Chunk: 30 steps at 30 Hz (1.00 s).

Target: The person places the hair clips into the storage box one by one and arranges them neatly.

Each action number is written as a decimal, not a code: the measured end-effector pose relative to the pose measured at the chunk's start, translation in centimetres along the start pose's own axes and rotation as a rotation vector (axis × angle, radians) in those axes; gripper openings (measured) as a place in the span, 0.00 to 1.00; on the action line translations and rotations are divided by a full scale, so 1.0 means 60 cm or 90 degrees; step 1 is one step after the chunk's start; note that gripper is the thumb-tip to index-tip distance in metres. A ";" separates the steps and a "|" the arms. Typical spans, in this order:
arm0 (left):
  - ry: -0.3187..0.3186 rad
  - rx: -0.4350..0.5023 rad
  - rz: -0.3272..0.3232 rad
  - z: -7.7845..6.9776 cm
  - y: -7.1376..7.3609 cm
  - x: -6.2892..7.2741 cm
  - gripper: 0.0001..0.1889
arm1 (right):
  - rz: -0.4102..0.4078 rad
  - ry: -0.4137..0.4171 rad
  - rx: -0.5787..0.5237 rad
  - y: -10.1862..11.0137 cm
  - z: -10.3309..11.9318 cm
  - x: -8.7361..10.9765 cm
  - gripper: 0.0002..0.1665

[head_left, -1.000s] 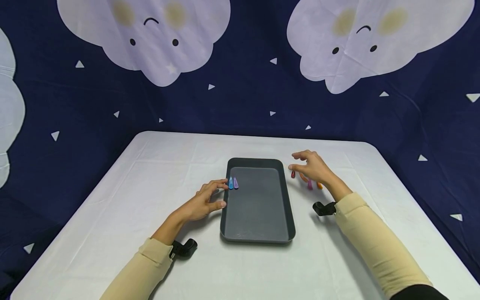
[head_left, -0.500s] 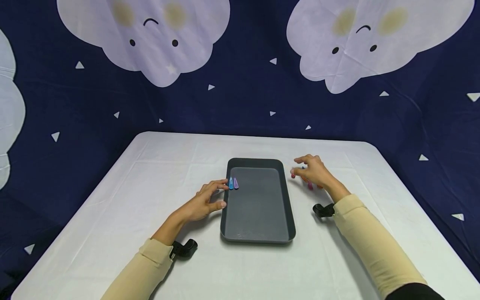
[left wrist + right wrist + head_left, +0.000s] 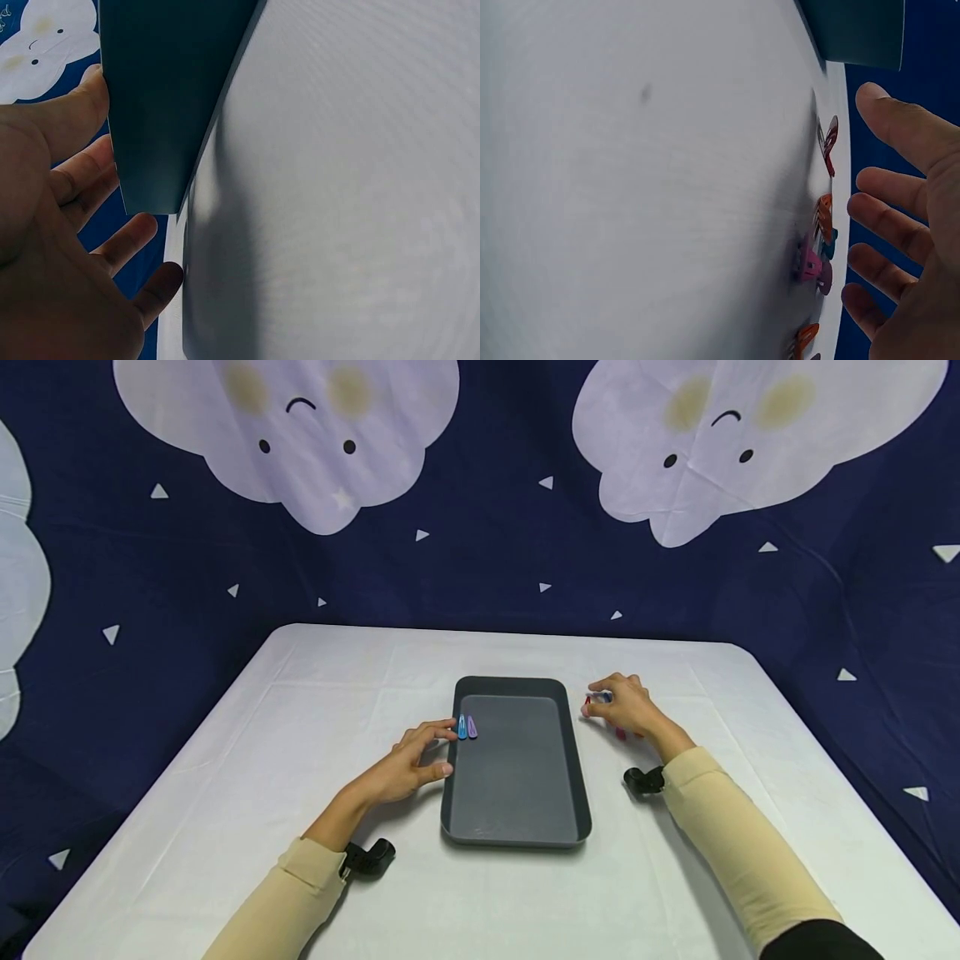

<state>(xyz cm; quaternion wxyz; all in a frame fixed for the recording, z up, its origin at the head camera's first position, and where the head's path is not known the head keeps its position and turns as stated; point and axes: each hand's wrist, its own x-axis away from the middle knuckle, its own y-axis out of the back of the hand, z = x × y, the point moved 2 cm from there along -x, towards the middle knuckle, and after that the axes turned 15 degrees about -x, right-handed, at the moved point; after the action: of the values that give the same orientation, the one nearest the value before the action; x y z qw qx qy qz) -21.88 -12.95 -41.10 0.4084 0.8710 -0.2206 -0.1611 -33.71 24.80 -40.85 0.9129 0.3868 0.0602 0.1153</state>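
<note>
A dark grey rectangular tray (image 3: 517, 777) lies on the white table. Inside it, by the left rim, a blue snap hair clip (image 3: 462, 727) and a purple snap hair clip (image 3: 472, 727) sit side by side. My left hand (image 3: 408, 767) rests fingertips and thumb on the tray's left edge, fingers apart. To the right of the tray, my right hand (image 3: 630, 703) hovers over a small group of hair clips, thumb and fingers separated. Nearest its thumb is a red snap clip (image 3: 831, 144). Beside that are an orange claw clip (image 3: 824, 216) and a pink claw clip (image 3: 808, 262).
Another orange clip (image 3: 805, 339) lies at the near end of the group, partly cut off in the right wrist view. A teal clip (image 3: 830, 244) shows behind the pink one. A dark blue cloth with clouds (image 3: 480, 552) hangs behind the table.
My right hand has lowered slightly and shifted a little to the right, thumb and index close around the red clip's spot. The left hand and tray have stayed put.
</note>
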 end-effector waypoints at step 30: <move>-0.005 -0.001 -0.001 -0.004 0.003 0.002 0.24 | -0.009 0.006 0.041 -0.013 -0.009 -0.001 0.33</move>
<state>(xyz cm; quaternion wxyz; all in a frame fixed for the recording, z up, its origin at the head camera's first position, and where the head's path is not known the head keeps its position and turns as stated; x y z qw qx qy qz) -21.72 -12.92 -40.83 0.4079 0.8703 -0.2214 -0.1648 -33.72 24.64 -41.79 0.9006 0.4148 0.0704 0.1087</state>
